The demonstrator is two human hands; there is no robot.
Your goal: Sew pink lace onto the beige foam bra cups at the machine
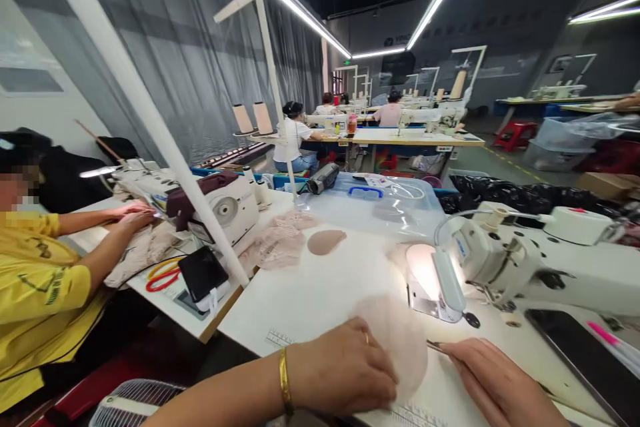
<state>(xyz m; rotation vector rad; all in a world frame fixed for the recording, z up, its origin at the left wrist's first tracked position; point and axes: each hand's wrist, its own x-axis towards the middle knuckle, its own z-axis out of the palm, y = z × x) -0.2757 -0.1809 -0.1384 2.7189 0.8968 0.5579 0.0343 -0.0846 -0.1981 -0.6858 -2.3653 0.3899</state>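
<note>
My left hand [345, 367] lies curled on a round pale pink fabric piece [400, 340] at the front of the white table [310, 293], with its fingers pressing the piece down. A gold bangle sits on that wrist. My right hand [493, 377] rests just right of the piece, fingers together, and a thin metal tool tip [434, 345] sticks out from under its fingertips toward the fabric. Behind both hands stands a white sewing machine [530, 260], its lamp lighting the needle plate [425, 287].
A tan cup-shaped piece [326, 241] and pink lace [280, 240] lie farther back. A dark phone [585, 357] and a pink pen [607, 335] lie at right. To the left, a person in a yellow shirt [35, 293] works at another machine [220, 203]. More workers sit behind.
</note>
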